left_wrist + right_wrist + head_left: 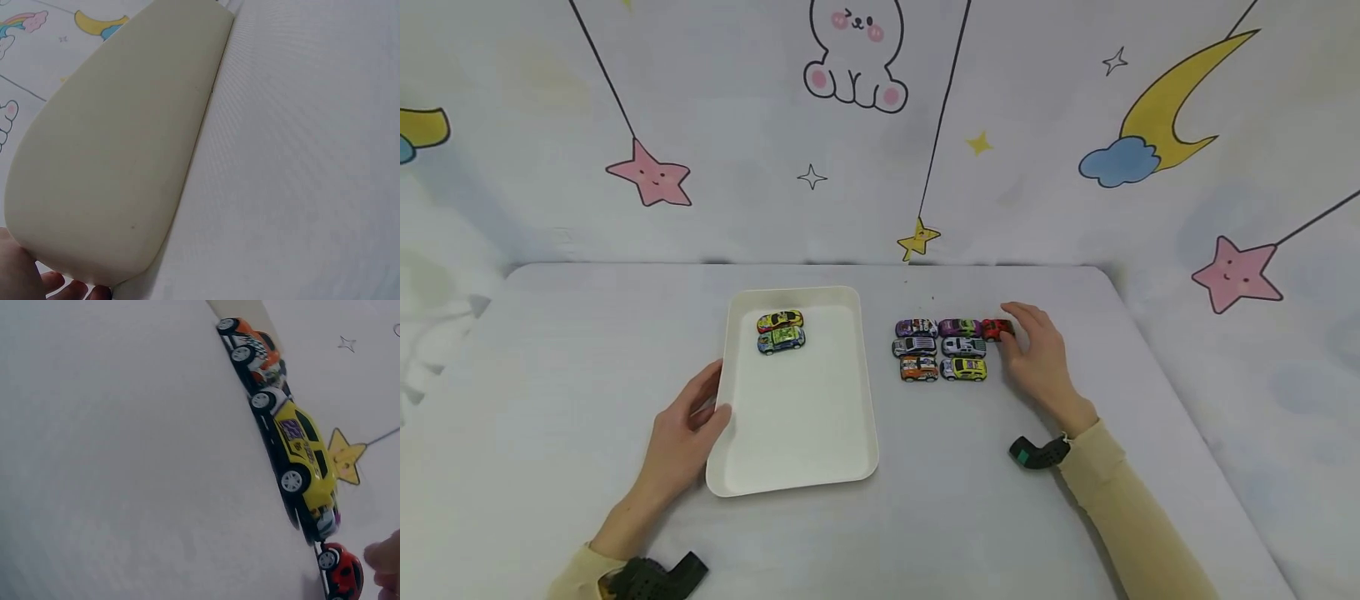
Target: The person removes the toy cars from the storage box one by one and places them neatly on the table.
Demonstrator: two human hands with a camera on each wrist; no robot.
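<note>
Left hand gripping tray at its 9 o'clock edge. Right hand, fingers loosely curled, touching red car at the cars' 2 o'clock.

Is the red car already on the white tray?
No: the red car sits on the table at the right end of the car group, by the right hand's fingers, while the white tray holds two other cars.
</note>
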